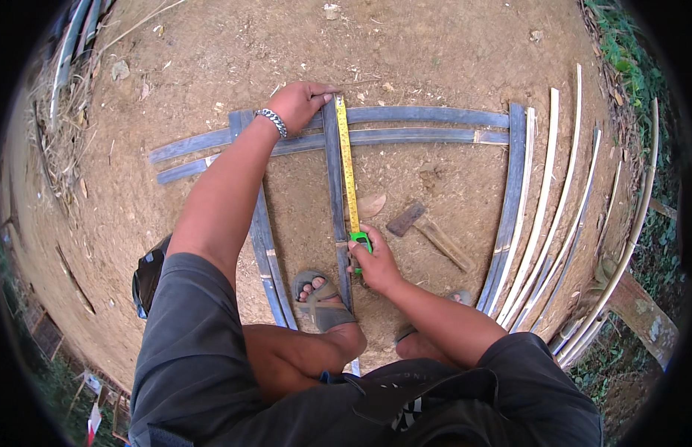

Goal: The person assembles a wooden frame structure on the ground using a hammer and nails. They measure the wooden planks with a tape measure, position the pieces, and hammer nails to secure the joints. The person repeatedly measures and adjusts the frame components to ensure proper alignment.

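A yellow tape blade point(347, 160) is pulled out along an upright dark bamboo slat point(333, 156). At the far end, my left hand point(295, 106) pinches where the tape tip meets the top of the slat; its fingertips partly cover that spot. Closer to me, my right hand point(378, 267) grips the green tape measure case point(360, 242) beside the same slat. This slat crosses two dark bamboo slats, an upper one point(420, 114) and a lower one point(420, 135), lying sideways on the ground. My sandalled foot point(322, 302) is at the slat's near end.
A hammer point(435, 235) with a wooden handle lies on the dirt right of the tape. Another dark slat point(260, 231) runs down on the left. More dark slats point(509, 201) and pale strips point(543, 194) lie at the right, near a long bent pole point(640, 216).
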A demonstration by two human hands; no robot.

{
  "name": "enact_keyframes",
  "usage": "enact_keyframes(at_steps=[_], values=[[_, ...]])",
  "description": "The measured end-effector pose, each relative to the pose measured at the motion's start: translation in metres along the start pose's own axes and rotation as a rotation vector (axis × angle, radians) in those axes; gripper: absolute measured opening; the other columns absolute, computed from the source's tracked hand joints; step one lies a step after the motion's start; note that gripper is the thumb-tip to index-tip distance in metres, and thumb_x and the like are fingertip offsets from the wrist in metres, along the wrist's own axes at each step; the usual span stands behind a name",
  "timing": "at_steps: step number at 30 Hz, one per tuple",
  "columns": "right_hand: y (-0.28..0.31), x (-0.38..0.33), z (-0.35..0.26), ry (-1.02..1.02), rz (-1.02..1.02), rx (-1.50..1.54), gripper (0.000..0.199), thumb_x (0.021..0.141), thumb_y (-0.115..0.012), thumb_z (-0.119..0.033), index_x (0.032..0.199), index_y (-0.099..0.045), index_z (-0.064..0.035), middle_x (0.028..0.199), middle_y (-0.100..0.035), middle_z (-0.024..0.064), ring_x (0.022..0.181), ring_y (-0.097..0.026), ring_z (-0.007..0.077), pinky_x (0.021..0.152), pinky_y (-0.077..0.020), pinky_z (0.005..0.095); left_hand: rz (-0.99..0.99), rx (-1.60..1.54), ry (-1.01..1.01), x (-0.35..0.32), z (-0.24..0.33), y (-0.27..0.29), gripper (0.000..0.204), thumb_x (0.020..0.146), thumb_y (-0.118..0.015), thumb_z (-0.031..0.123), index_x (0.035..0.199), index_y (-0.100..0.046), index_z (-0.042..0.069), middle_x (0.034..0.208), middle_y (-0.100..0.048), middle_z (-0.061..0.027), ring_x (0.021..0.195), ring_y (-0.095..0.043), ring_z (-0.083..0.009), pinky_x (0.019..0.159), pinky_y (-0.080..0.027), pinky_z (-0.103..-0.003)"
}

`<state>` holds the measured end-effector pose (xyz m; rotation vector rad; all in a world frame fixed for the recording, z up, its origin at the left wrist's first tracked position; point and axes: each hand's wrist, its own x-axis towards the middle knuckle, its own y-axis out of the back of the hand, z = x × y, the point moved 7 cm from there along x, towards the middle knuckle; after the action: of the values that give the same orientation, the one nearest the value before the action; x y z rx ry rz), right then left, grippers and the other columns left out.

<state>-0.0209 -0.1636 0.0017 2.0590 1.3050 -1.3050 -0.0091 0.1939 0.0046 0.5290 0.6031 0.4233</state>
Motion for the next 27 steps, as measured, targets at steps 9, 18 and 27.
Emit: enact_keyframes(at_steps=[9,18,27], values=[[0.002,0.002,-0.002,0.063,0.034,-0.050,0.050,0.100,-0.066,-0.017,0.143,-0.045,-0.0029,0.102,-0.061,0.0055,0.079,-0.062,0.0115,0.063,-0.0573,0.0296,-0.116,-0.008,0.022,0.007,0.000,0.002,0.031,0.105,-0.058,0.028,0.130,-0.072,0.016,0.129,-0.072,-0.0115,0.114,-0.070,-0.0303,0.102,-0.052,-0.038],[0.003,0.003,0.003,0.059,0.010,-0.063,0.049,0.101,-0.063,-0.014,0.145,-0.043,-0.0061,0.104,-0.059,0.0051,0.087,-0.061,0.0127,0.066,-0.0597,0.0312,-0.118,-0.059,-0.034,0.015,-0.009,0.002,0.034,0.103,-0.065,0.030,0.129,-0.073,0.011,0.122,-0.075,-0.0140,0.107,-0.072,-0.0237,0.097,-0.054,-0.036],[0.002,0.005,-0.003,0.020,0.002,-0.010,0.051,0.101,-0.064,-0.016,0.145,-0.043,-0.0040,0.103,-0.060,0.0052,0.084,-0.061,0.0120,0.064,-0.0578,0.0307,-0.153,-0.054,0.092,0.008,0.000,0.006,0.032,0.103,-0.064,0.030,0.129,-0.073,0.014,0.123,-0.075,-0.0135,0.108,-0.072,-0.0252,0.098,-0.054,-0.035]])
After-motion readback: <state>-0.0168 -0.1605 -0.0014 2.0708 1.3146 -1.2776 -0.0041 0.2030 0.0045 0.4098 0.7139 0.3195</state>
